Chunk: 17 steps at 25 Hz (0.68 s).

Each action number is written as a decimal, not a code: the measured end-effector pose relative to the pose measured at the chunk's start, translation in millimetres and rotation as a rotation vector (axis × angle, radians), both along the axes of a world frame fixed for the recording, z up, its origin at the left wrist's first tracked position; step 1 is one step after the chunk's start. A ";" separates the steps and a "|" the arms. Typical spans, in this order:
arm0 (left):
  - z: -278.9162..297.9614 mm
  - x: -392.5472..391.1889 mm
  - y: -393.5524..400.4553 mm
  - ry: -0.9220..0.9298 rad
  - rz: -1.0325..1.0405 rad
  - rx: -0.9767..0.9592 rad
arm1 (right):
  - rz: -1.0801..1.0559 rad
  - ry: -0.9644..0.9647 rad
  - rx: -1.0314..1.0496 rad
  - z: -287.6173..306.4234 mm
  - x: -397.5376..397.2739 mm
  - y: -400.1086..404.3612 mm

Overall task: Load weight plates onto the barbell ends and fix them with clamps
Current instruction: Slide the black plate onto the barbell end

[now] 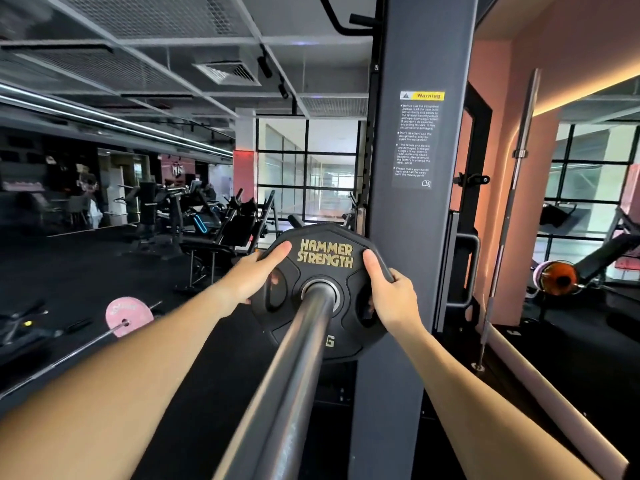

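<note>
Indoors, on the black rubber floor (207, 341) of a dim gym, a person stands at the end of a barbell (287, 382) beside a dark grey rack upright (391, 237). Mesh ceiling panels, a vent and track lights run overhead; exercise machines (194, 220) line the far side before a black-framed glass wall (308, 174). Both hands are clamped on a black weight plate (322, 292) threaded on the barbell sleeve: the left hand (254, 277) grips its left rim, thumb on the face, and the right hand (389, 294) grips its right rim. Gold lettering on the plate reads "HAMMER STRENGTH", with a "G" lower down. A label (417, 140) on the upright is headed "Warning"; its small print is not legible. A pink plate (129, 317) sits on another bar at left.
</note>
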<state>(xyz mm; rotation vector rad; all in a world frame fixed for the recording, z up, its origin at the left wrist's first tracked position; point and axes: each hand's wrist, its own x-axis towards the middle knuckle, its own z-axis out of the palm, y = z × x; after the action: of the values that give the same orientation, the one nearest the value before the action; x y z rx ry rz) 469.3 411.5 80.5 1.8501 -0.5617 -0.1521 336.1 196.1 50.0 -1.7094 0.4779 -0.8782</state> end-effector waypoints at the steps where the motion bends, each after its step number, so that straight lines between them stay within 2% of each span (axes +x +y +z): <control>1: 7.6 -9.2 5.8 0.040 -0.004 0.068 | 0.012 0.065 -0.009 3.7 -7.2 0.2; 3: 20.4 -28.4 16.0 0.025 0.048 0.197 | -0.010 0.183 -0.075 12.4 -24.2 1.7; 6: 41.2 -72.4 30.0 -0.190 0.094 0.283 | -0.091 0.218 -0.250 19.6 -66.1 14.9; 9: 62.1 -129.1 44.8 -0.403 0.054 0.317 | -0.063 0.227 -0.280 24.6 -121.2 37.1; 12: 70.5 -175.0 49.7 -0.451 -0.034 0.293 | -0.019 0.304 -0.342 31.6 -166.9 54.7; 17: 60.8 -273.9 37.6 -0.466 -0.269 0.271 | -0.139 0.398 -0.434 32.8 -282.5 68.3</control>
<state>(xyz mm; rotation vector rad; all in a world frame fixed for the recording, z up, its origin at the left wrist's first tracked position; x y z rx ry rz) 195.4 449.1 141.3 2.0760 -1.1627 0.0306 53.6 264.4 82.8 -2.2910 0.7159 -0.7772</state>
